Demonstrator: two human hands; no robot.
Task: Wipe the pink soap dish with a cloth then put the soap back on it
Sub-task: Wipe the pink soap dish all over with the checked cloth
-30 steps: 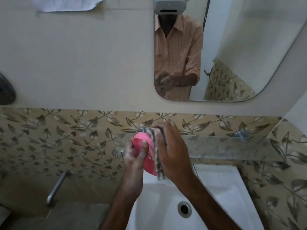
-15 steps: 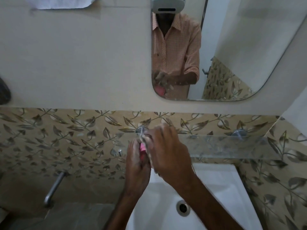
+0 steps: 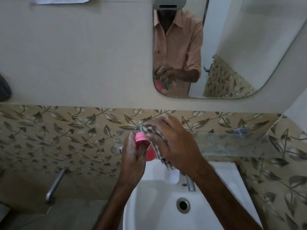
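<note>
My left hand grips the pink soap dish, held on edge above the white basin. My right hand presses a checked cloth against the dish's right side; the cloth's lower corner hangs below my palm. Most of the dish is hidden between my two hands. The soap is not visible.
A white basin with a drain and a steel tap lies below my hands. A glass shelf runs along the leaf-patterned tiles to the right. A mirror hangs above, and a metal pipe juts out at the lower left.
The dish has turned in my left hand and more pink shows again. My right hand has rubbed the cloth over it and now sits slightly right.
</note>
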